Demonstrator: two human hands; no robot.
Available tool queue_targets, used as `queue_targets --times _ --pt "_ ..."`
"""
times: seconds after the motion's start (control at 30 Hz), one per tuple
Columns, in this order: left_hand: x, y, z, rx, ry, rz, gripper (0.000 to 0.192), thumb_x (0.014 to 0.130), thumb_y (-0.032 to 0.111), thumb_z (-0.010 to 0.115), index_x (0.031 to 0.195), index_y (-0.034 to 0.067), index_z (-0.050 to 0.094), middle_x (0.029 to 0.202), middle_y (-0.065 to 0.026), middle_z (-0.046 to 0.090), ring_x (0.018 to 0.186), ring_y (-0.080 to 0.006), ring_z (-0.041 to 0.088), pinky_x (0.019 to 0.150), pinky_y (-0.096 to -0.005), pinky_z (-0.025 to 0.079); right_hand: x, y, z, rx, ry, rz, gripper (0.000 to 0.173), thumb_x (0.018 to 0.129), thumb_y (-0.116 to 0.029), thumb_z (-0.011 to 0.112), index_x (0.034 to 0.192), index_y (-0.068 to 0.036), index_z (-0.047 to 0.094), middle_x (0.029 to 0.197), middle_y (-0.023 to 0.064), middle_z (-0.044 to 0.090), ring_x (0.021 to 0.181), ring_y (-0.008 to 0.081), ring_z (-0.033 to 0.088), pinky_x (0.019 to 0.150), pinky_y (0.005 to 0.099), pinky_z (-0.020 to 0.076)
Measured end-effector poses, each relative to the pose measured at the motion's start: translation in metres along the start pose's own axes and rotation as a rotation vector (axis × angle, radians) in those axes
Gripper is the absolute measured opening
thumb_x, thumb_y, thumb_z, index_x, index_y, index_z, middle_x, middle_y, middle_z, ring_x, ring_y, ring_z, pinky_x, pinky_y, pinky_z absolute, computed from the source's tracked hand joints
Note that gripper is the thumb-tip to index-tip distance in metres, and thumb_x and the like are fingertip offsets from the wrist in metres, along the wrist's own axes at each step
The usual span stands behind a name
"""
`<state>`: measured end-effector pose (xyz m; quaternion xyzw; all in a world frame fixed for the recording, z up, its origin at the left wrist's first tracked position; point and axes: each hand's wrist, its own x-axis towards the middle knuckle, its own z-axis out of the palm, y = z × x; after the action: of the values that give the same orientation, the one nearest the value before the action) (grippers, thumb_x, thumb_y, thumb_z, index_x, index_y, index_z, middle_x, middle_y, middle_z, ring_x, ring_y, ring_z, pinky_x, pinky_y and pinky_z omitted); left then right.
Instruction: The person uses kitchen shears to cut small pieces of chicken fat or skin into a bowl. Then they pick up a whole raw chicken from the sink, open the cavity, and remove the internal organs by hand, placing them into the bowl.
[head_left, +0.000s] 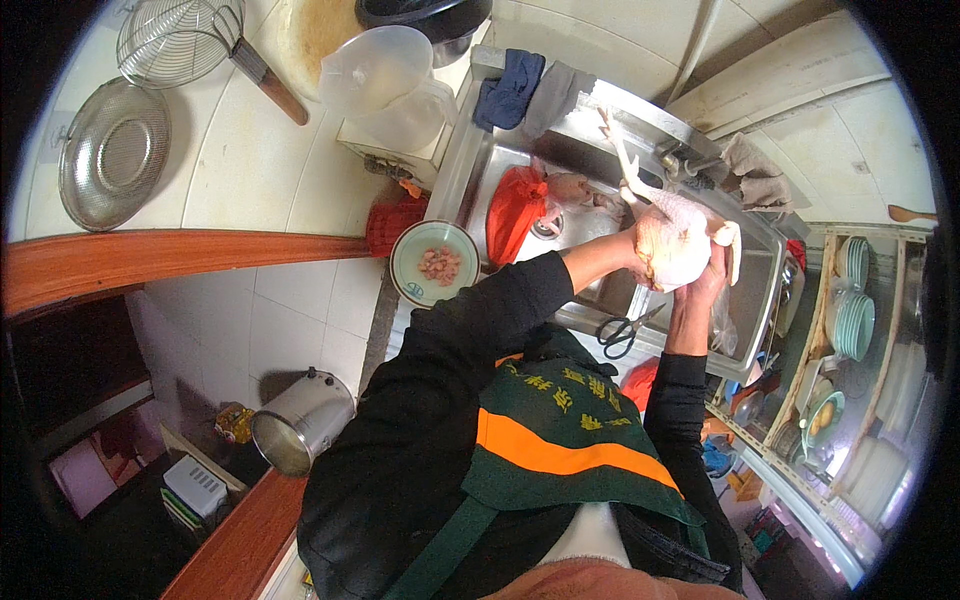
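Note:
Between my two hands is a whole plucked chicken (671, 244), raised over the divider of a steel double sink (757, 300). One leg and foot stick out toward the tap. My left hand (628, 253) grips the bird's left side, its fingers partly hidden beneath the body. My right hand (703, 289) holds it from the lower right, near a wing. Black-handled scissors (626, 330) lie open at the sink's front edge, just below the bird. In the left basin are a red plastic bag (517, 214) and other raw poultry (568, 187) near the drain.
A bowl (401, 262) with small pink meat pieces stands left of the sink. Dark blue (510, 88) and grey cloths (555, 97) hang over the back-left rim. Taps (675, 159) sit at the back. To the right, a rack holds stacked plates (853, 326). A steel pot (304, 424) stands at left.

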<state>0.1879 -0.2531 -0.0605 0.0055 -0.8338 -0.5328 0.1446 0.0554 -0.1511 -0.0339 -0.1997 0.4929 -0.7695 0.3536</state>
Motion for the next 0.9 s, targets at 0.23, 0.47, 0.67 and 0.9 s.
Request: queue_targets --times 0.23,0.47,0.67,0.9 --pt "-0.007 -0.032 0.012 -0.843 -0.267 -0.236 0.017 0.088 0.021 0.081 0.101 0.011 0.077 0.083 0.0005 0.071 0.07 -0.0139 0.064 0.063 -0.0319 0.054 -0.002 0.014 -0.008 -0.036 0.099 0.081 0.033 0.099 -0.015 0.063 0.128 0.002 0.064 0.119 0.0136 0.072 0.103 0.0286 0.074 0.09 0.0407 0.0625" --pt "-0.026 -0.034 -0.003 -1.15 -0.195 -0.252 0.008 0.096 0.01 0.073 0.09 0.004 0.073 0.074 -0.0062 0.069 0.062 -0.0146 0.065 0.05 -0.0289 0.049 0.018 0.039 -0.021 0.046 0.141 0.235 0.034 0.094 -0.008 0.057 0.127 0.0 0.062 0.118 0.0152 0.072 0.106 0.0307 0.073 0.095 0.043 0.0616" --pt "-0.037 -0.033 -0.013 -1.2 -0.049 -0.424 0.007 0.099 0.007 0.067 0.098 0.004 0.072 0.079 -0.006 0.071 0.064 -0.0147 0.066 0.051 -0.0296 0.051 0.014 0.051 -0.013 0.014 0.272 0.416 0.032 0.098 -0.013 0.056 0.126 0.001 0.063 0.12 0.0174 0.071 0.11 0.0337 0.071 0.1 0.0467 0.0589" --pt "-0.042 -0.056 -0.014 -1.195 -0.098 -0.412 0.01 0.097 0.004 0.066 0.105 0.004 0.072 0.087 -0.0061 0.073 0.069 -0.0149 0.067 0.055 -0.0315 0.053 0.004 0.063 -0.004 -0.004 0.328 0.586 0.035 0.104 -0.019 0.045 0.128 0.002 0.061 0.127 0.0207 0.07 0.115 0.0364 0.07 0.104 0.0492 0.0564"
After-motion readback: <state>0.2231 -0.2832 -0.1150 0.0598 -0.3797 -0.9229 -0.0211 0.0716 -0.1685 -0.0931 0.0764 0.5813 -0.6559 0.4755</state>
